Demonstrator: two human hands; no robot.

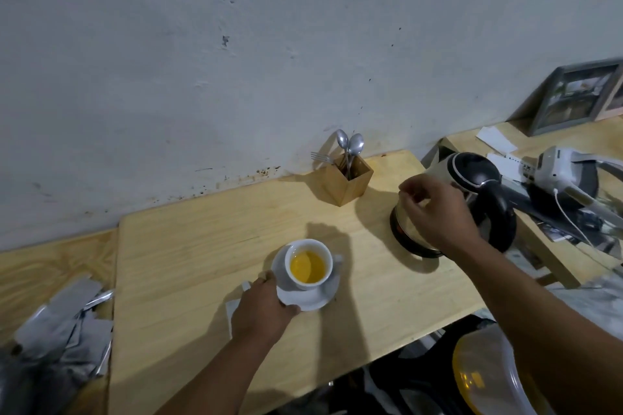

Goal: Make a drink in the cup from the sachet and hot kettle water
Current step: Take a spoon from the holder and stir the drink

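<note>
A white cup (308, 264) full of yellow drink sits on a saucer (315, 296) in the middle of the wooden surface (202, 246). The left hand (264, 308) holds the saucer's near edge, with a silver sachet (232, 308) partly under it. The right hand (435, 212) hangs loose and half open, holding nothing, in front of the kettle (472, 185). Spoons (350, 146) stand in a wooden box (349, 184) by the wall.

The cup (308, 263) stands on a saucer (315, 296), kettle (472, 199) to its right, spoon holder (347, 184) behind.
</note>
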